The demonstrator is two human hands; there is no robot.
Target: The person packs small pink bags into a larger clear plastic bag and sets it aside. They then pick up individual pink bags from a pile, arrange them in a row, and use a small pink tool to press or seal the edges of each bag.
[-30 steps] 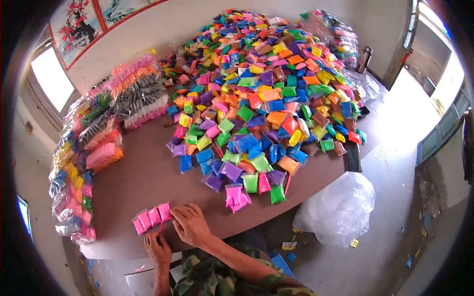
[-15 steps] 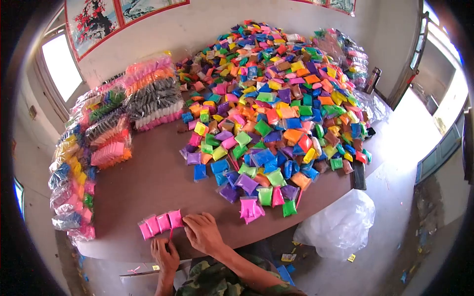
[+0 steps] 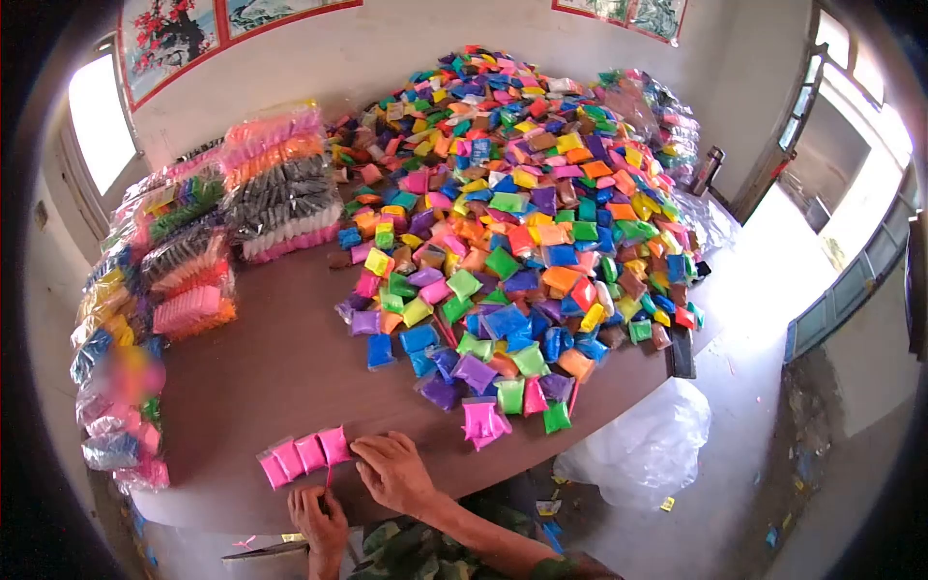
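A short row of pink packets (image 3: 305,456) in clear wrap lies on the brown table near its front edge. Just below the row is my left hand (image 3: 319,517), its fingers curled in around the lower end of a thin pink stick (image 3: 329,475), which points up toward the packets. My right hand (image 3: 391,472) rests on the table at the row's right end. Its fingers are extended and slightly bent, their tips at the edge of the last packet, and nothing shows in its grasp.
A large heap of colourful packets (image 3: 522,222) covers the table's back and right. Bagged stacks (image 3: 280,184) of packets line the left side. Pink packets (image 3: 481,422) lie at the heap's front. A clear plastic bag (image 3: 638,445) hangs beside the right table edge.
The whole view has shifted, so the table appears slightly lower and further left. My left hand's fingers have curled in more. My right hand stays beside the pink row.
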